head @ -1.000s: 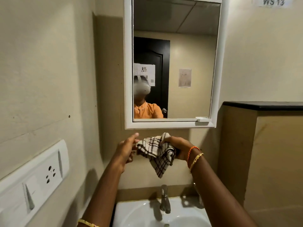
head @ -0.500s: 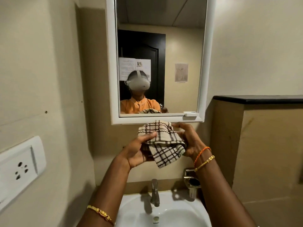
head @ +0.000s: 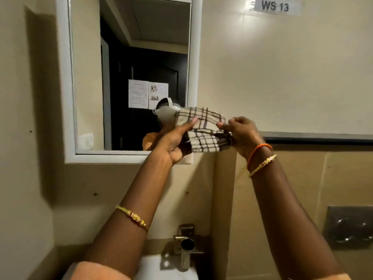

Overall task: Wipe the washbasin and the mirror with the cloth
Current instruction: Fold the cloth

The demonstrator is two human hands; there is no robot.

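Head view: the cloth (head: 203,130) now sits higher than half a second ago, raised from below the mirror (head: 129,77) to its lower right corner. The left hand (head: 173,142) grips it from beneath; the right hand (head: 240,132) pinches its right edge. The washbasin (head: 171,267) has almost left view.

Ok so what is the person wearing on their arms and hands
Both arms are bare almost to the bottom of the frame, where an orange sleeve shows. The left wrist has a thin gold bangle with a small ornate clasp. The right wrist has an orange thread band and a gold bangle. No gloves or rings are visible.
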